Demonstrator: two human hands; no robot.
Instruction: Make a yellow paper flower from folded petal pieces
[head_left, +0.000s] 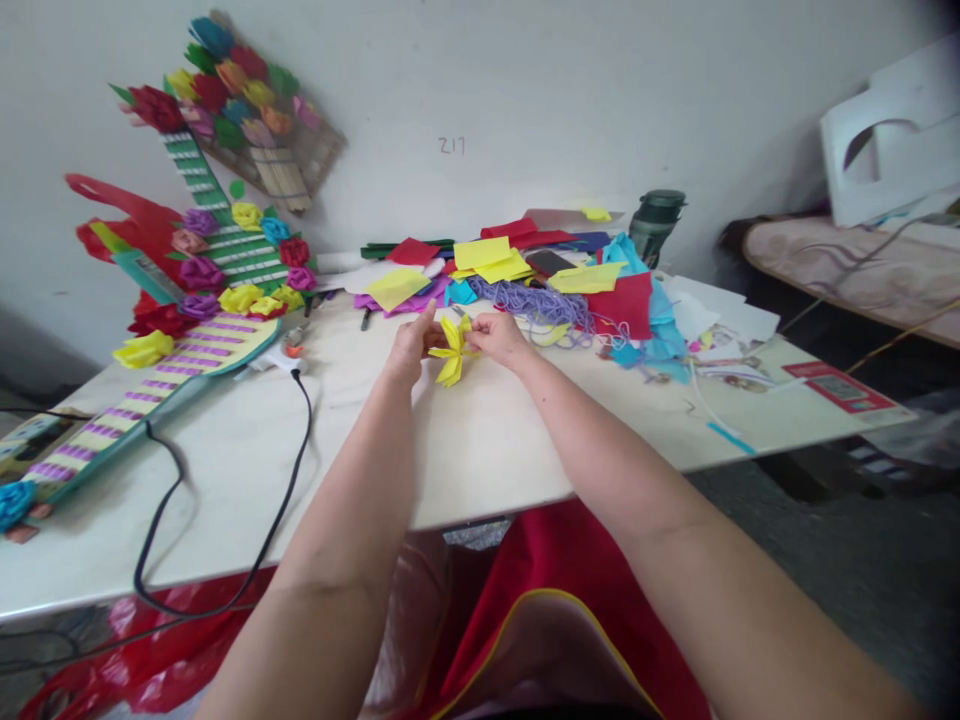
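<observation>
A yellow paper flower [451, 352] with spread petals is held just above the white table [495, 450], between both hands. My left hand [414, 340] grips it from the left, fingers curled behind the petals and thumb pointing up. From the right, my right hand [496, 338] pinches a petal edge between thumb and fingertips. Part of the left fingers is hidden by the flower. Beyond the hands lie a heap of purple yarn [536, 302] and yellow paper sheets [491, 260].
Left stands a striped panel [225, 250] decorated with paper flowers. A glue gun [281, 360] trails a black cord [300, 450] over the front edge. Red paper [626, 305], blue crepe paper [664, 330] and a dark bottle [656, 225] are at the back right.
</observation>
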